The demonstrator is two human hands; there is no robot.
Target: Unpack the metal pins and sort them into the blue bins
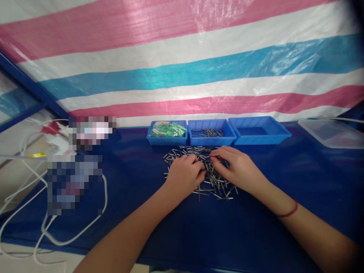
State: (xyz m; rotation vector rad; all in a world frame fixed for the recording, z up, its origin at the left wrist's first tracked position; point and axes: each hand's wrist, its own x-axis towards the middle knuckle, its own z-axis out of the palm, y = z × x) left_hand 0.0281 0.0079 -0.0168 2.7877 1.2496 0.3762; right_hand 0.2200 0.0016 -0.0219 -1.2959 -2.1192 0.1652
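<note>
A loose pile of thin metal pins (217, 178) lies on the blue table, some showing a thicker, brighter end. My left hand (183, 172) rests over the pile's left side with its fingers curled in; what they hold, if anything, is hidden. At the right of the pile, my right hand (237, 165) has thumb and forefinger brought close together at the tips. Whatever is between those tips is too small to make out. Right behind the pile stands a blue bin (212, 141) with several similar pins on its floor.
Left of that bin, another blue bin (167, 141) holds green plastic packets (170, 130). To the right stands a third blue bin (258, 139), then a clear plastic lid (330, 132). White cables (105, 193) loop across the table's left side. A striped sheet (182, 76) hangs behind.
</note>
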